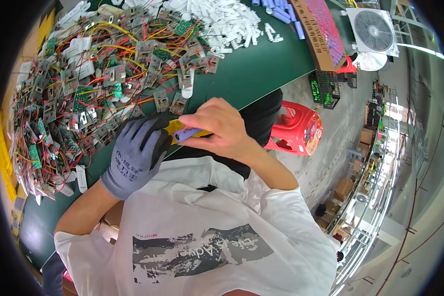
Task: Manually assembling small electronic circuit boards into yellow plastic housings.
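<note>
A purple cylindrical battery cell [186, 134] lies between the thumb and fingers of my bare right hand [223, 127], tilted over the table's near edge. My left hand [135, 157], in a grey glove with dark fingertips, is closed close beside the cell. A yellow piece [173, 127] shows at the gloved fingertips and behind the cell; its kind is not clear. Just beyond the hands lie small circuit boards [162, 100] with metal parts. A large heap of wired circuit boards [114, 76], with red and yellow leads, spreads across the left of the green table [276, 66].
White plastic pieces [222, 22] are heaped at the far side, with loose purple cells [280, 14] nearby. A cardboard box [314, 34] packed with cells sits on the table's right edge. Right of the table stand a red stool [297, 129], black crates [324, 90] and a fan [374, 31].
</note>
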`<state>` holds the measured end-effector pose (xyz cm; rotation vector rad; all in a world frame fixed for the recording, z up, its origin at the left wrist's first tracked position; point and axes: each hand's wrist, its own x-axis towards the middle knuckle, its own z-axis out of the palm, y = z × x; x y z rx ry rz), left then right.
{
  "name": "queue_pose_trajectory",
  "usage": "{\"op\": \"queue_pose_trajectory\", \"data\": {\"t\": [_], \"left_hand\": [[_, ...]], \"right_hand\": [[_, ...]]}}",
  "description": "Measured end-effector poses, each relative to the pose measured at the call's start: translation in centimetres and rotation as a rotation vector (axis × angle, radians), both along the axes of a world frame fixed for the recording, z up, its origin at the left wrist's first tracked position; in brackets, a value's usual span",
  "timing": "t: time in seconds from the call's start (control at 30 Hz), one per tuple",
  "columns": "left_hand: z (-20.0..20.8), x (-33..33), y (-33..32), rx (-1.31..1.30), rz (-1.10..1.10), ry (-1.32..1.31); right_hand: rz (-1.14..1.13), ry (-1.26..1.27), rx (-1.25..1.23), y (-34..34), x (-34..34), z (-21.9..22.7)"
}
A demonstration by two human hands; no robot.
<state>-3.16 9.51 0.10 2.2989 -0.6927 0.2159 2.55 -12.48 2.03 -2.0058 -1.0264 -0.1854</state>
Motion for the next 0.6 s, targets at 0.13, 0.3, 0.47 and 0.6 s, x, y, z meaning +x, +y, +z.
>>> {"op": "queue_pose_trajectory", "data": {"t": [0.13,0.3,0.47,0.6], "left_hand": [[0.1,0.5,-0.1,0.024,-0.027,0.019],[0.0,0.5,0.2,0.046,-0.079,0.066],[0.4,0.8,0.4,0.015,-0.083,0.053],[0.7,0.9,0.3,0.016,-0.09,0.058]], "right_hand": [[0.021,0.17,-0.138,-1.3,0.2,0.8],[-0.007,0.259,-0.048,-1.8,-0.3,0.4],[-0.135,0.341,0.044,-0.9,-1.3,0.0],[-0.146,0.405,0.013,-1.0,-1.1,0.1]]}}
